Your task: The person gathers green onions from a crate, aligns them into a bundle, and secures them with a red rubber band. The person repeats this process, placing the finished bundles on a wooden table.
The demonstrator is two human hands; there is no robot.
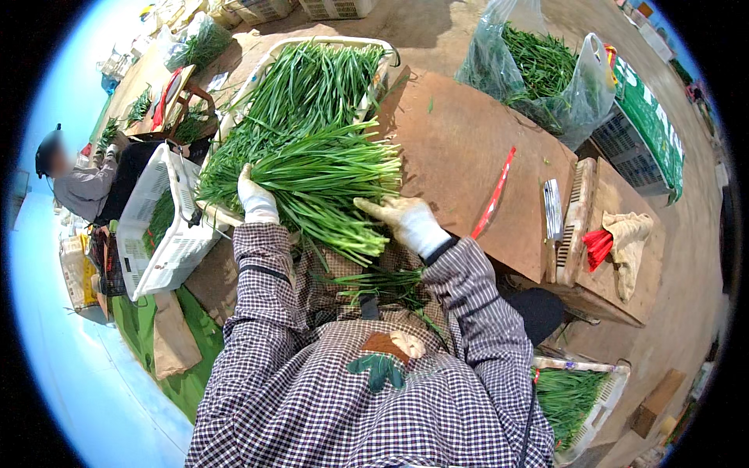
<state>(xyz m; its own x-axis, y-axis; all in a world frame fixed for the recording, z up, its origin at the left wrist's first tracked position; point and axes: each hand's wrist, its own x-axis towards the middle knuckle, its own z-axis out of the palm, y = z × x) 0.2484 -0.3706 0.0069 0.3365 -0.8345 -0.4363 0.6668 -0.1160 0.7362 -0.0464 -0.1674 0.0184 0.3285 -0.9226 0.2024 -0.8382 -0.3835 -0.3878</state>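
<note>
My left hand (256, 196), in a whitish glove, grips a large bunch of long green leafy stalks (327, 175), perhaps garlic chives, near its leafy end. The pale cut ends of the bunch point right. My right hand (404, 219), gloved too, is at these ends with the index finger stretched towards them; whether it grips any stalks cannot be told. Just beyond the bunch stands a white plastic crate (383, 45) heaped with the same greens. Loose stalks (380, 282) lie on my lap. A red strip (494, 193) rests on the wooden board (450, 152) to the right.
A knife with a wide blade (552, 210) lies at the board's right edge, near a cloth glove (629, 234) and red strips (598, 245). A bag of greens (541, 64) stands beyond. At the left are a tilted white crate (158, 234) and a seated person (85, 181). Another crate (608, 398) stands lower right.
</note>
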